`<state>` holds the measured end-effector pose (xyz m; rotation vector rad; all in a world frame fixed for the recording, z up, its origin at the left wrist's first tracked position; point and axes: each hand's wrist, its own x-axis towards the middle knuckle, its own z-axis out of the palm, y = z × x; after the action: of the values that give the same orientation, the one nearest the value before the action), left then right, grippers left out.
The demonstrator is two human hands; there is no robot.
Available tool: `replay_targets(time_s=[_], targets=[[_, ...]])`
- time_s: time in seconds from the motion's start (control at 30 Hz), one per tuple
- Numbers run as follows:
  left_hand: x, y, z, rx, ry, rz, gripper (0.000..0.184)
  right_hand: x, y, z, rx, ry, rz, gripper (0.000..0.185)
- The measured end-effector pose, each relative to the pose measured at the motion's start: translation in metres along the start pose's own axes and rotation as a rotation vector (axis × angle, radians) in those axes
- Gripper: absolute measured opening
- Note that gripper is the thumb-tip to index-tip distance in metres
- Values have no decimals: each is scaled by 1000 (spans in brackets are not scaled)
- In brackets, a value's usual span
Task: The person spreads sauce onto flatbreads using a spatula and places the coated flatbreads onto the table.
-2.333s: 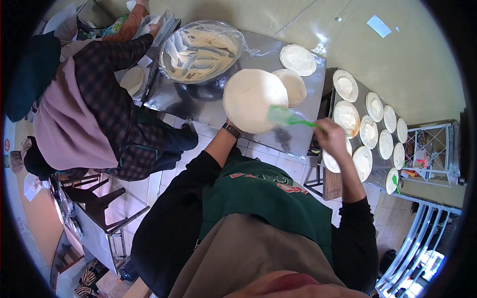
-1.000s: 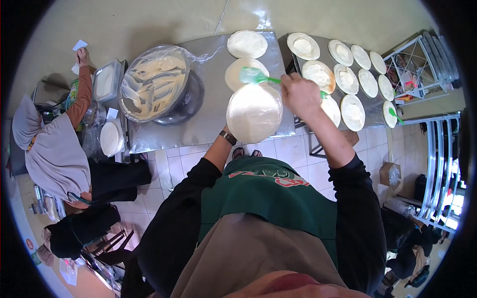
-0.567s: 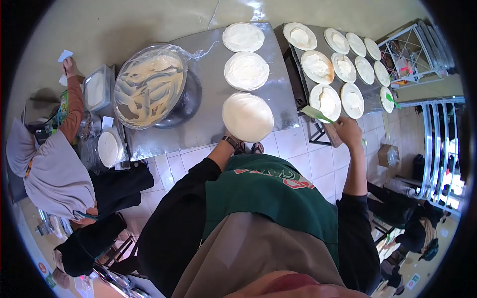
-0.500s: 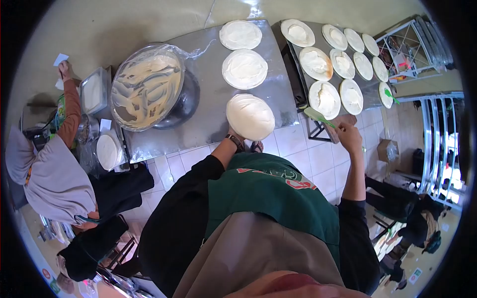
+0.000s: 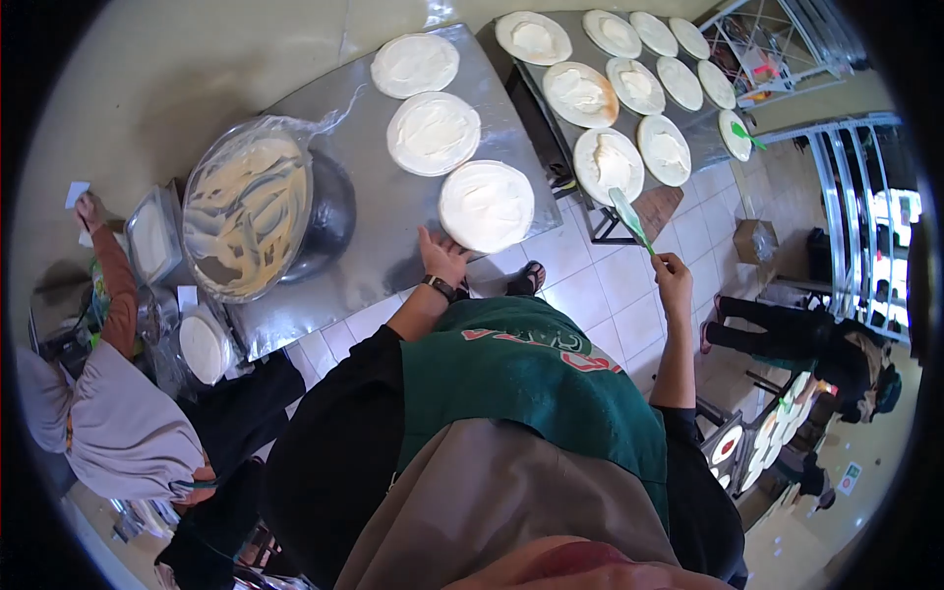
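My left hand (image 5: 442, 258) is open with fingers spread, its fingertips beside a round disc coated in white cream (image 5: 487, 206) near the front edge of the steel table (image 5: 344, 295). Whether the fingertips still touch the disc's underside I cannot tell. Two similar coated discs, an upper one (image 5: 415, 65) and a middle one (image 5: 433, 133), lie behind it. Closed around the handle of a green spatula (image 5: 632, 222) is my right hand (image 5: 673, 280). The spatula's blade is at the cream mound on a disc (image 5: 602, 179) on the second table.
A large metal bowl (image 5: 339, 206) with pale cream and plastic over its rim stands at left. Several cream-topped discs cover the right table. Another green utensil (image 5: 747, 136) lies there. A co-worker (image 5: 128, 423) reaches along the left wall; another person (image 5: 836, 349) is at right.
My left hand has come out from under the coated disc, which is now at the steel table's front edge. The spatula has moved up onto a disc's cream mound. The view has shifted.
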<state>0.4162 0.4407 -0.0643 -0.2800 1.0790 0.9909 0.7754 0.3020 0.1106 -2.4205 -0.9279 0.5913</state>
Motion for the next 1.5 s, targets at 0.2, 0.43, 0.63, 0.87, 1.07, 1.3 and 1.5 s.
replay_targets(time_s=[0.2, 0.43, 0.63, 0.87, 1.07, 1.3, 1.5], targets=[[-32, -20, 52, 592, -240, 493, 51, 39, 25, -4, 222, 23, 93, 21], [21, -135, 166, 432, -446, -221, 60, 110, 64, 5, 304, -52, -10, 22], [94, -196, 224, 520, -251, -156, 73, 184, 92, 32, 99, -3, -161, 23], [120, -219, 235, 222, -126, -81, 60, 226, 113, 48, 70, -131, -241, 27], [140, -237, 259, 137, -438, -350, 42, 242, 127, 44, 159, -332, -193, 25], [114, -241, 266, -61, -682, -286, 55, 203, 104, 19, 199, -396, -269, 19], [109, -216, 234, -187, -798, -351, 58, 160, 61, -19, 341, -710, -360, 15]])
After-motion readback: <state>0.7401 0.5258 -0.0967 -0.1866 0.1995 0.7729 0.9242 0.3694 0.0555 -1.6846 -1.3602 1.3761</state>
